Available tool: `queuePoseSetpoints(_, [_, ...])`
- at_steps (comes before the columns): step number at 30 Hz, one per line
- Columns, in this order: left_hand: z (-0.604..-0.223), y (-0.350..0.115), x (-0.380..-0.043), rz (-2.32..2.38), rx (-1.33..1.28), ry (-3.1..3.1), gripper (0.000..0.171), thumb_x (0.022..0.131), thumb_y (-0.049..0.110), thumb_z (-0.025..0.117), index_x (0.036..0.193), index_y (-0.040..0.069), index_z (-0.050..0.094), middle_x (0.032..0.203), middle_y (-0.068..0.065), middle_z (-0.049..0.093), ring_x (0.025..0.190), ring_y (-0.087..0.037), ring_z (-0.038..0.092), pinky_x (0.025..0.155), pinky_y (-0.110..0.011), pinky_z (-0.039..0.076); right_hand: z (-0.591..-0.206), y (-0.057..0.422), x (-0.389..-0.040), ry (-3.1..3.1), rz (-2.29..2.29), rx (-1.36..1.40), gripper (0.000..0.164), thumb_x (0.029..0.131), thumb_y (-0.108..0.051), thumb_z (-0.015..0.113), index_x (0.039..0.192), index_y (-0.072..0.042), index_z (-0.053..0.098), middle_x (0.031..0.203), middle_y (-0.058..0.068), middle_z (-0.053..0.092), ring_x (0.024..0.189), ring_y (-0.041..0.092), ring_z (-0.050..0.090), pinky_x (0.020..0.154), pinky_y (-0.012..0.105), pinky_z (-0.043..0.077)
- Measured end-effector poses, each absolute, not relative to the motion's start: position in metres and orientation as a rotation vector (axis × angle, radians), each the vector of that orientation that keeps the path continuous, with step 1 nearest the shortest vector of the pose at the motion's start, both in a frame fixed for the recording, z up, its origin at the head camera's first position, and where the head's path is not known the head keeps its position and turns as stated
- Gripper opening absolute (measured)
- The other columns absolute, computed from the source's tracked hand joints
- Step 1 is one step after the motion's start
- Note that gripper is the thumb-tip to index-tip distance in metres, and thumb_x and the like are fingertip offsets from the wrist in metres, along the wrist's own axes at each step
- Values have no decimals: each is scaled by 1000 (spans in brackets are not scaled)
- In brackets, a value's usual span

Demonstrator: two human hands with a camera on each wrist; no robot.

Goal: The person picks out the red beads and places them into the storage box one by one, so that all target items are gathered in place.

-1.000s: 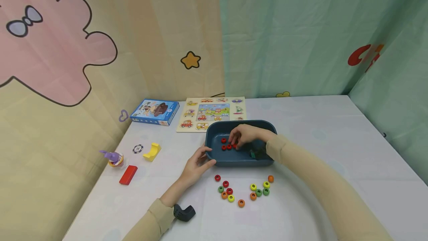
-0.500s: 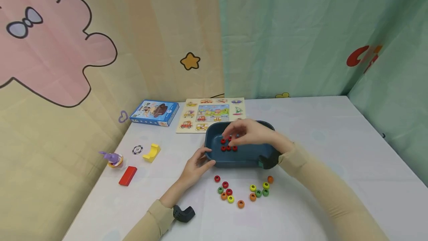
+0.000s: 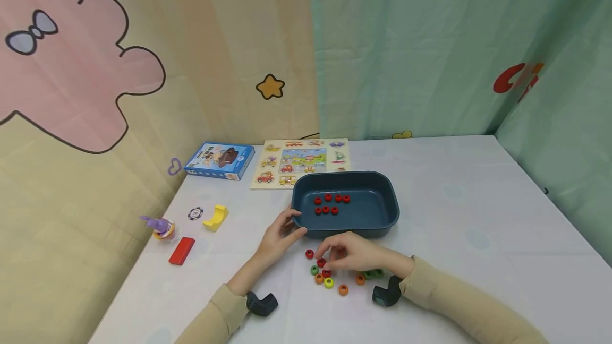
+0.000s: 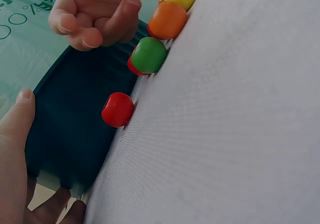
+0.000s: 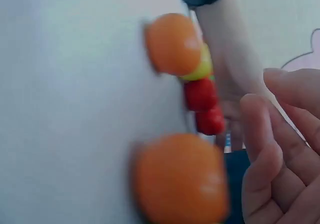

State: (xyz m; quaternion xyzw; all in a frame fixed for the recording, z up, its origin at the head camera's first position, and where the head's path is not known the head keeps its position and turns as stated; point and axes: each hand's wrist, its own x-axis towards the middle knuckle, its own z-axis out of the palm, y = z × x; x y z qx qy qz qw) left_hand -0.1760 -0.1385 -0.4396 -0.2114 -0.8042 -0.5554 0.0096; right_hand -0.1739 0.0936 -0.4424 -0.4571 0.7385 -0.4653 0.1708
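A dark blue rectangular tray (image 3: pixel 368 230) stands mid-table with several red beads (image 3: pixel 326 209) in two rows on its left floor. My left hand (image 3: pixel 277 236) holds the tray's left end, thumb at the near corner and fingers along the left side. My right hand (image 3: pixel 351 251) hovers just in front of the tray over the loose beads, thumb and fingers apart, nothing between them. Below its fingertips lie red beads (image 3: pixel 321 263), a green bead (image 3: pixel 314 269) and an orange bead (image 3: pixel 319 278). In the right wrist view, an orange bead (image 5: pixel 180 179) looms near the right fingers.
Behind the tray lies a wooden picture puzzle (image 3: pixel 260 161), beside a blue box (image 3: pixel 220 161). On the left are a yellow block (image 3: pixel 216 218), a red block (image 3: pixel 182 251), a round chip (image 3: pixel 195 213) and a purple figure (image 3: pixel 160 225). More beads (image 3: pixel 343 290) lie near the right hand.
My right hand has come out of the tray toward me and now hangs over the loose beads. The red beads in the tray are uncovered. My left hand stays put.
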Motion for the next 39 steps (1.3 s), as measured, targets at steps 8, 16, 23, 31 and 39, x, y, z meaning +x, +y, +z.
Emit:
queuePoseSetpoints(8, [-438,-137,-174,-1750,-683,-2504,44,85,20,61,121,-1,45,144,-17,20,123,-28,37,95,-46,37,-458,90,-178,2175,-1295,-1249,21,84,-25,63,104,-18,61,83,-8,61,55,5,49,49,18,44])
queuePoseSetpoints(16, [-438,-137,-175,-1749,-693,-2494,43,85,20,61,120,-1,45,144,-17,21,123,-28,37,95,-45,38,-460,88,-180,2225,-1247,-1219,20,83,-25,64,103,-20,62,82,-11,60,56,4,48,51,18,45])
queuePoseSetpoints(23, [-439,-137,-175,-1748,-684,-2498,43,85,20,61,120,-1,45,144,-17,21,123,-28,38,95,-45,38,-459,88,-179,2281,-1206,-1234,20,82,-24,66,101,-21,62,81,-13,59,58,3,50,53,19,46])
queuePoseSetpoints(31, [-438,-137,-174,-1744,-669,-2513,43,85,20,61,120,0,45,143,-19,21,122,-29,38,95,-46,38,-417,102,-171,2306,-1330,-1345,21,81,-22,67,100,-15,63,84,-13,61,62,4,52,51,21,46])
queuePoseSetpoints(39, [-438,-138,-175,-1738,-651,-2509,43,84,20,62,120,2,47,144,-15,22,122,-28,39,94,-43,39,-348,130,-208,2563,-1378,-1364,23,79,-19,68,101,-14,64,92,-7,63,67,7,53,57,26,47])
